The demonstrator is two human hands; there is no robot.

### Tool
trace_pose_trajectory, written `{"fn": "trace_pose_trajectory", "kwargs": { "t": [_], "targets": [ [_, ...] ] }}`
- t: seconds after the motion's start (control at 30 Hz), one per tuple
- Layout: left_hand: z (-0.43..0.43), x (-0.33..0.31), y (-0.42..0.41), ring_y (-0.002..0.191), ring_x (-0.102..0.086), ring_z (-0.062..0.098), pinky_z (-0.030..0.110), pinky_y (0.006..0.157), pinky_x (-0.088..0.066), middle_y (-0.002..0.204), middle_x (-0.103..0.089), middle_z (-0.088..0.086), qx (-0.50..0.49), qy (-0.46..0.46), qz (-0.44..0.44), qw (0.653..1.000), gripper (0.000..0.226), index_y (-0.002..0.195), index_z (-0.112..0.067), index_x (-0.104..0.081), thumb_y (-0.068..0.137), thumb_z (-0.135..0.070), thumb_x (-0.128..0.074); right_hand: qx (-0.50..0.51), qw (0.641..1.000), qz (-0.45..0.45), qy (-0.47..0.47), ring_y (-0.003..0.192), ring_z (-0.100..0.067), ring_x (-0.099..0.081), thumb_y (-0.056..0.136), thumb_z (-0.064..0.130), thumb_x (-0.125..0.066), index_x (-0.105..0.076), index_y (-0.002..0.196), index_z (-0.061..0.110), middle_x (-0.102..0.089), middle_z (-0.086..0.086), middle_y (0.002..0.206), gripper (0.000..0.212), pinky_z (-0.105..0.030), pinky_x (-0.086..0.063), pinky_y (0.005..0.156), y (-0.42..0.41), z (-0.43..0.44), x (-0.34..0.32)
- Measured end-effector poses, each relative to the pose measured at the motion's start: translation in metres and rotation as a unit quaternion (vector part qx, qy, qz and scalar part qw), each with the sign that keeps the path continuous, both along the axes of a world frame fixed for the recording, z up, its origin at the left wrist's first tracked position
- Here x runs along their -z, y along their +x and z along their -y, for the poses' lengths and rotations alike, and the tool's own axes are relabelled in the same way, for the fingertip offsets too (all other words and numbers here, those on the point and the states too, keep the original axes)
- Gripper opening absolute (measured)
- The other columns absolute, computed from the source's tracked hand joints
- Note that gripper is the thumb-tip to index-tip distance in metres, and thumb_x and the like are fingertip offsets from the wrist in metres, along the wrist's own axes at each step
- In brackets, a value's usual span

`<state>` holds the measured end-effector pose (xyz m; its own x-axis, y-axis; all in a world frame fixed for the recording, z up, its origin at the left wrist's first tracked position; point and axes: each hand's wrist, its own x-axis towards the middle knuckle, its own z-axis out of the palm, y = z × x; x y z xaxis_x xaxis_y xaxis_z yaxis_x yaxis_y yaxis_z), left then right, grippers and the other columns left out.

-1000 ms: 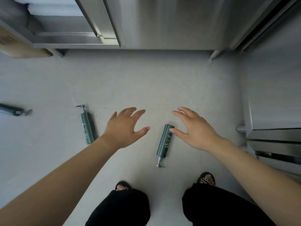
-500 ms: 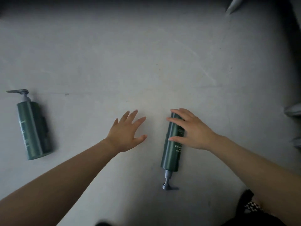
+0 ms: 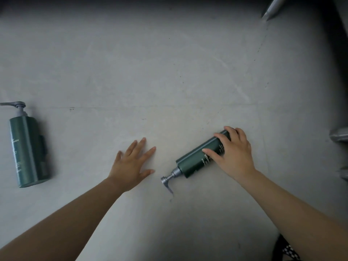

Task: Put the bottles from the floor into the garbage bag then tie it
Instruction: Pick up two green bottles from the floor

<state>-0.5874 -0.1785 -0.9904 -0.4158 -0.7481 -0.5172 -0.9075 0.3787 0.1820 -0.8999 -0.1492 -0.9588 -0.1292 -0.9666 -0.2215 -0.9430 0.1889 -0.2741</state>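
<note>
A dark green pump bottle (image 3: pixel 195 162) lies tilted on the grey floor, its grey pump pointing down-left. My right hand (image 3: pixel 232 153) is wrapped over its upper end, fingers and thumb closed on the body. My left hand (image 3: pixel 131 164) hovers open just left of the pump, fingers spread, holding nothing. A second green pump bottle (image 3: pixel 26 147) lies on the floor at the far left, pump toward the top. No garbage bag is in view.
A metal furniture leg (image 3: pixel 273 7) touches the floor at the top right. Metal fittings (image 3: pixel 339 134) show at the right edge. My patterned shoe (image 3: pixel 288 251) is at the bottom right. Bare grey floor (image 3: pixel 169 72) lies ahead.
My right hand has closed on the bottle and swung it from upright-lying to a diagonal, its top end moving right. The left hand stayed open beside it.
</note>
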Motion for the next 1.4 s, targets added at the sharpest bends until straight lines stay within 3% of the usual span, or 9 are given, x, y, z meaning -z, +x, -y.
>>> {"fn": "trace_pose_trajectory", "kwargs": {
  "t": [0.13,0.23,0.33,0.5,0.67,0.8,1.07,1.2,1.4],
  "targets": [
    [0.004,-0.003,0.007,0.147,0.006,0.017,0.049,0.114,-0.019,0.159,0.013,-0.005,-0.020,-0.008,0.010,1.000,0.068,0.147,-0.044,-0.003,0.090,-0.060,-0.037,-0.092,0.995,0.020,0.031,0.140,-0.019,-0.019,0.075,0.070,-0.047,-0.050,0.130,0.027,-0.039,0.005,0.145,0.070,-0.055,-0.003,0.112,-0.011,0.003,0.002],
    [0.004,-0.004,0.014,0.147,0.006,0.017,0.047,0.113,-0.021,0.159,0.012,-0.006,-0.027,-0.005,0.009,1.000,0.069,0.147,-0.043,-0.003,0.090,-0.058,-0.038,-0.161,0.985,0.027,0.048,0.140,-0.015,-0.021,0.072,0.070,-0.053,-0.047,0.132,0.032,-0.041,0.009,0.143,0.071,-0.054,0.002,0.113,-0.018,0.005,0.003],
    [0.001,-0.004,0.016,0.147,0.003,0.017,0.045,0.112,-0.023,0.160,0.010,-0.006,-0.036,-0.003,0.004,0.999,0.069,0.147,-0.042,-0.005,0.090,-0.059,-0.038,-0.129,0.991,0.018,0.031,0.134,-0.015,-0.030,0.070,0.070,-0.057,-0.051,0.127,0.034,-0.047,0.009,0.135,0.068,-0.052,-0.006,0.113,-0.013,0.005,0.003],
    [-0.002,-0.006,0.025,0.147,-0.002,0.014,0.046,0.112,-0.027,0.160,0.004,-0.009,-0.088,0.003,-0.018,0.996,0.066,0.147,-0.042,-0.012,0.089,-0.059,-0.039,0.013,0.999,-0.033,0.022,0.115,-0.023,-0.045,0.074,0.071,-0.052,-0.054,0.120,0.033,-0.056,0.006,0.121,0.060,-0.048,-0.029,0.103,0.012,0.005,0.005],
    [-0.008,-0.006,0.036,0.147,0.000,0.015,0.044,0.112,-0.030,0.160,0.009,-0.007,-0.078,0.007,-0.004,0.997,0.068,0.148,-0.042,-0.007,0.090,-0.057,-0.039,-0.036,0.998,0.049,0.018,0.109,-0.025,-0.051,0.082,0.054,-0.056,-0.044,0.133,0.027,-0.052,-0.001,0.127,0.060,-0.036,-0.047,0.082,0.025,0.005,0.011],
    [-0.011,-0.007,0.034,0.147,0.001,0.018,0.041,0.110,-0.031,0.159,0.013,-0.004,-0.067,0.010,0.011,0.998,0.070,0.148,-0.040,-0.004,0.090,-0.057,-0.039,-0.107,0.992,0.058,0.026,0.110,-0.022,-0.048,0.085,0.048,-0.056,-0.025,0.145,0.032,-0.041,0.001,0.136,0.070,-0.034,-0.049,0.080,0.033,0.001,0.013],
    [-0.009,-0.016,0.032,0.147,-0.002,0.016,0.041,0.111,-0.030,0.160,0.009,-0.005,-0.071,0.025,0.013,0.997,0.066,0.149,-0.038,-0.006,0.092,-0.056,-0.036,-0.104,0.989,0.076,0.077,0.108,-0.021,-0.044,0.085,0.049,-0.055,-0.003,0.148,0.036,-0.039,0.000,0.131,0.082,-0.035,-0.049,0.079,0.063,0.003,0.007],
    [-0.009,-0.021,0.041,0.145,-0.014,0.015,0.036,0.109,-0.035,0.159,-0.008,-0.005,-0.130,0.012,-0.029,0.991,0.061,0.148,-0.035,-0.015,0.093,-0.052,-0.036,-0.094,0.988,0.087,0.091,0.103,-0.021,-0.050,0.085,0.048,-0.055,-0.004,0.148,0.036,-0.046,-0.003,0.123,0.082,-0.035,-0.050,0.078,0.079,0.007,0.006],
    [-0.003,-0.038,0.076,0.141,-0.026,0.019,0.036,0.107,-0.034,0.156,-0.024,-0.002,-0.228,-0.051,-0.052,0.971,0.060,0.147,-0.032,-0.021,0.093,-0.051,-0.038,-0.071,0.970,0.213,0.089,0.093,-0.021,-0.057,0.084,0.039,-0.058,-0.010,0.147,0.040,-0.052,-0.004,0.112,0.079,-0.031,-0.046,0.078,0.113,0.022,-0.001]
  ]
}}
